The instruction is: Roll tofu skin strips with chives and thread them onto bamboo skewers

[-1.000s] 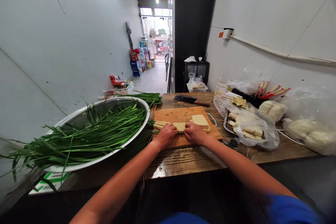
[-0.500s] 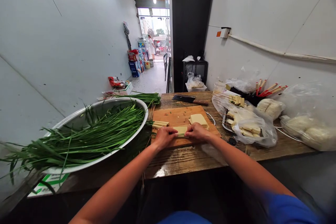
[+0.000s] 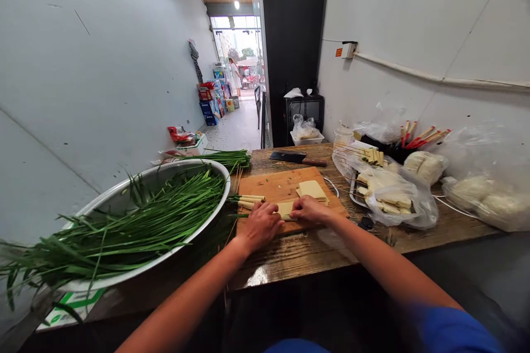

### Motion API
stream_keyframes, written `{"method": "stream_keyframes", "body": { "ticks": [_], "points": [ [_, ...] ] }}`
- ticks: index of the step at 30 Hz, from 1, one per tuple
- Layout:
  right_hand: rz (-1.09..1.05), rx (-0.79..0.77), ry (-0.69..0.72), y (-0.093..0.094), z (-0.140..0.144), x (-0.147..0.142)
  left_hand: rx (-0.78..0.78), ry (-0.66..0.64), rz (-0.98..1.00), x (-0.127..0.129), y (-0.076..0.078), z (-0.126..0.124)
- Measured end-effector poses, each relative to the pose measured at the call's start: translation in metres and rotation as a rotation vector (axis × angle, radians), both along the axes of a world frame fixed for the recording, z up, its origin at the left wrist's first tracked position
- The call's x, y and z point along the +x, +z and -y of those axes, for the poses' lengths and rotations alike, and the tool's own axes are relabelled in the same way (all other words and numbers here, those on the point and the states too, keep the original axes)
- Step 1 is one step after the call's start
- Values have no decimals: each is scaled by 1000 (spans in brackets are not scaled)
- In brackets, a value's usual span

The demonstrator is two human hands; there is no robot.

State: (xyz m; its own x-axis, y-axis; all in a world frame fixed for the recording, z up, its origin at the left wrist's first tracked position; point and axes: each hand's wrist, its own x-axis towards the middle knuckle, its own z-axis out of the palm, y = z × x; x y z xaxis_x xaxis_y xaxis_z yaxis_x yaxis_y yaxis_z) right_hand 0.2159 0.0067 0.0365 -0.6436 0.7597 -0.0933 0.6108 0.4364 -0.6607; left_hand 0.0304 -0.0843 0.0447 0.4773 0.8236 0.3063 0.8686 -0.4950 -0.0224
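Note:
On the wooden cutting board (image 3: 271,181), a pale yellow tofu sheet (image 3: 285,208) lies partly rolled around green chives, with stems poking out to the left. My left hand (image 3: 260,225) presses on the left end of the roll, fingers bent over it. Its right end is pinched by my right hand (image 3: 308,210), with the fingertips closed. Behind my right hand rests a stack of square tofu sheets (image 3: 312,191). Several finished rolls (image 3: 252,199) lie at the board's left edge, beyond my left hand. My fingers hide part of the roll.
A large metal basin (image 3: 194,239) heaped with chives (image 3: 161,226) stands at the left. A cleaver (image 3: 296,158) lies behind the board. To the right are a tray of skewered rolls in plastic (image 3: 389,193), a black lid (image 3: 366,223) and bagged white food (image 3: 484,198).
The sheet's near edge has been turned over the chives into a roll. My left hand has shifted slightly nearer and now lies flatter over it. The view has tilted slightly.

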Motion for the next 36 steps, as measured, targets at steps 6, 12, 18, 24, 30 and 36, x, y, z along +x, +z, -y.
{"method": "stream_keyframes", "body": {
  "ticks": [6, 12, 18, 24, 30, 36],
  "points": [
    [69, 22, -101, 0, 6, -5, -38, -6, -32, -7, -8, -7],
    [88, 670, 143, -7, 33, 0, -38, -6, -10, -7, -11, -8],
    [187, 789, 179, -12, 39, 3, -38, 18, 5, -6, -10, -7],
    [202, 765, 156, -8, 38, -1, -12, 73, 72, -5, -15, 1],
    [133, 667, 98, -10, 40, 4, -130, 78, 105, -6, -6, -6],
    [84, 629, 90, -11, 37, 5, -344, 125, 164, -5, 14, -23]
  ]
}}
